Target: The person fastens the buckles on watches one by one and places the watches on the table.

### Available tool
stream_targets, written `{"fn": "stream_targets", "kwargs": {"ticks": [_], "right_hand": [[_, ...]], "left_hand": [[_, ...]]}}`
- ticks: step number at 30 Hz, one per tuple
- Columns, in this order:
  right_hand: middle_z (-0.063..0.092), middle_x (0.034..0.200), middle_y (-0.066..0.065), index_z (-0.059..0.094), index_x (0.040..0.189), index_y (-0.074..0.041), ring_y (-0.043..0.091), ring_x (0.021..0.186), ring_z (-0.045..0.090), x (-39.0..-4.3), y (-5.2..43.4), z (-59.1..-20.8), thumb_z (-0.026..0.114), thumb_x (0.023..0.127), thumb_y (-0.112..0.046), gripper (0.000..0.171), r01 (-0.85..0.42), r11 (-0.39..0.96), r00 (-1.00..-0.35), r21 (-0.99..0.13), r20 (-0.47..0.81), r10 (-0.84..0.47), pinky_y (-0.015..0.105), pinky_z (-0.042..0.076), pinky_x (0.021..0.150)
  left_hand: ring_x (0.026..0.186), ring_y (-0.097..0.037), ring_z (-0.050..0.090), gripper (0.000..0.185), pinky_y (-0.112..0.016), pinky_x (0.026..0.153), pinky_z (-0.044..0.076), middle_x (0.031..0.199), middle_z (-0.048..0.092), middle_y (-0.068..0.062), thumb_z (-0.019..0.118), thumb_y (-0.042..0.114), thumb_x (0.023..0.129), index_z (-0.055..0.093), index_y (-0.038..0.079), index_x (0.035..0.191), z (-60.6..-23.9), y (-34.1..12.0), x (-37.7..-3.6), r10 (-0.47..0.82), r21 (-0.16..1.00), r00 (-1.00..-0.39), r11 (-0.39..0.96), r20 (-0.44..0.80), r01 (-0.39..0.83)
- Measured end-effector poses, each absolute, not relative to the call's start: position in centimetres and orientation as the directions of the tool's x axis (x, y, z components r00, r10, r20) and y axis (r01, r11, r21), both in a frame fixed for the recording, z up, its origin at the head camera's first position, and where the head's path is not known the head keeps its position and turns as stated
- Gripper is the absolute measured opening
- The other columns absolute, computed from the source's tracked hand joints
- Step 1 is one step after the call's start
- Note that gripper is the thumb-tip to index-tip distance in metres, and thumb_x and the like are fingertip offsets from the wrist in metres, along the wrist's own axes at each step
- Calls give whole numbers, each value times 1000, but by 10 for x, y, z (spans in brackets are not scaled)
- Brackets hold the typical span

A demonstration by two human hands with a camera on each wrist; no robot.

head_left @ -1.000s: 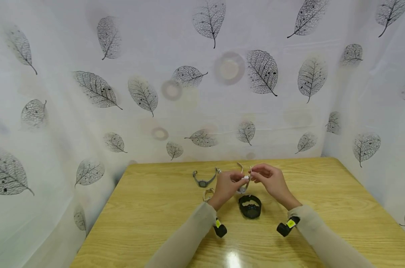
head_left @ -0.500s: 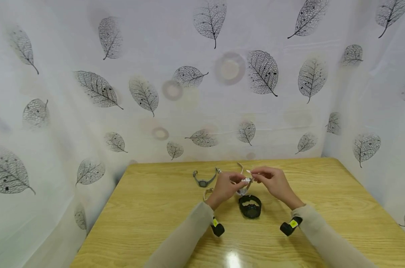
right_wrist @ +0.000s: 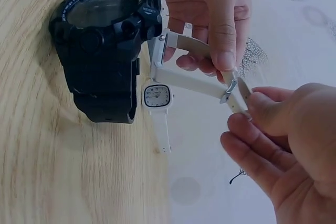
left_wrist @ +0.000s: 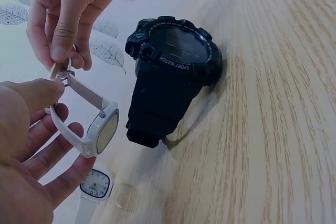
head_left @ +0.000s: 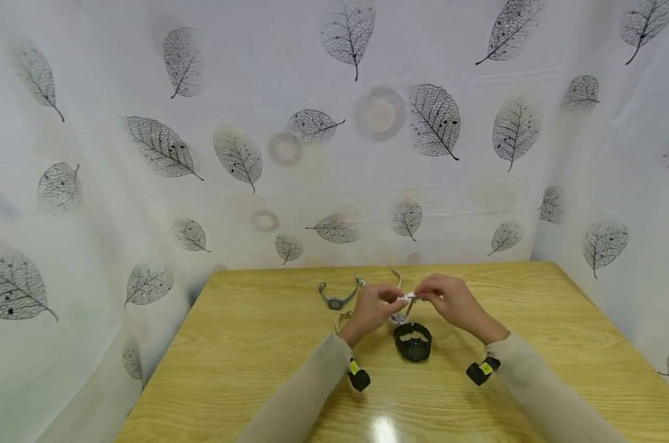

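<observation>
A white wristwatch (left_wrist: pixel 105 132) is raised between both hands, its strap bent into a loop below the fingers. My left hand (head_left: pixel 372 311) pinches one side of the strap near the metal buckle (right_wrist: pixel 229 92). The thumb and fingertips of my right hand (head_left: pixel 452 303) pinch the strap end beside that buckle. Beneath, a black sport watch (head_left: pixel 414 344) stands on the table with its strap fastened in a loop. Another white watch (right_wrist: pixel 157 96) lies flat behind it, its square dial facing up and its strap stretched out straight.
On the wooden table (head_left: pixel 246 363), a grey watch (head_left: pixel 335 303) lies with its strap spread in a curve, left of the hands. Partly behind my left wrist is a light-coloured looped watch (head_left: pixel 342 319). A leaf-patterned curtain (head_left: pixel 334 184) hangs along the table's back edge and sides.
The strap end at my right fingertips stood upright earlier and now lies down toward the buckle. My right wrist has shifted slightly right. The watches on the table have stayed put.
</observation>
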State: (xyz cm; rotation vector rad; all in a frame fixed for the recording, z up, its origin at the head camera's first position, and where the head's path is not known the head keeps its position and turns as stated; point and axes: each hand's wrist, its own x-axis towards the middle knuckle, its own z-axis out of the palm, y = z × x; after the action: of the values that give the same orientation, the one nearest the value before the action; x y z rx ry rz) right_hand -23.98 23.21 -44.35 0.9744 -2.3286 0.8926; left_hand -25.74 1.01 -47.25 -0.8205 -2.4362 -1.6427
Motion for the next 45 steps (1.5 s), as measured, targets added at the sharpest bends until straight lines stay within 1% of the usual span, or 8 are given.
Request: {"fn": "stream_targets", "kwargs": {"ticks": [10,17,20,22,28,31,37,45], "right_hand": [[74,94,7,78,96,-8,14,79,69,-238,227,-444,75,90,4,14,-742,542,-658,-395,587,-472,30,60,66],[75,109,9,75,116,-8,29,87,72,-233,226,-448,69,100,-12,18,-525,497,-851,-690,418,-318,39,62,72],[74,114,12,73,122,-7,39,93,71,-232,227,-451,66,102,-18,23,-431,434,-899,-791,333,-285,47,61,78],[73,116,14,72,124,-5,38,95,71,-232,227,-452,66,103,-18,25,-392,404,-914,-827,299,-274,47,61,80],[74,110,14,74,117,-3,28,90,72,-228,222,-448,67,102,-15,20,-390,421,-916,-819,296,-271,44,62,77],[75,106,7,76,112,-8,34,90,71,-232,222,-456,69,100,-20,18,-418,450,-905,-789,322,-277,40,62,75],[74,103,-1,77,107,-17,20,88,70,-233,218,-462,72,99,-25,12,-441,530,-897,-724,341,-280,31,59,74],[75,109,9,74,119,-4,37,92,70,-230,219,-463,68,102,-25,28,-381,420,-923,-824,308,-233,44,62,77]], "left_hand": [[76,-2,67,12,-20,68,56,89,78,-1,80,18,92,81,8,98,-473,10,-257,385,821,-845,288,372,492],[78,-1,67,15,-20,68,57,91,78,2,80,23,93,81,10,101,-471,9,-257,392,825,-850,300,351,479],[77,-2,67,15,-21,67,57,90,77,4,81,23,92,81,11,100,-471,9,-258,390,830,-856,303,340,468],[76,-1,67,15,-21,66,57,89,77,5,81,23,91,81,11,100,-471,9,-258,388,834,-859,303,334,461],[74,0,66,14,-20,64,56,87,77,5,82,22,90,82,10,98,-473,8,-258,389,831,-858,307,335,464],[74,-1,66,14,-20,63,57,89,77,4,82,22,91,82,10,98,-472,8,-257,396,834,-856,300,333,463],[74,-4,69,15,-21,63,58,91,78,2,82,21,90,81,9,100,-473,7,-256,405,836,-847,279,343,472],[75,-2,67,14,-21,66,58,92,78,3,79,22,93,81,12,102,-473,7,-257,398,840,-851,275,344,468]]}}
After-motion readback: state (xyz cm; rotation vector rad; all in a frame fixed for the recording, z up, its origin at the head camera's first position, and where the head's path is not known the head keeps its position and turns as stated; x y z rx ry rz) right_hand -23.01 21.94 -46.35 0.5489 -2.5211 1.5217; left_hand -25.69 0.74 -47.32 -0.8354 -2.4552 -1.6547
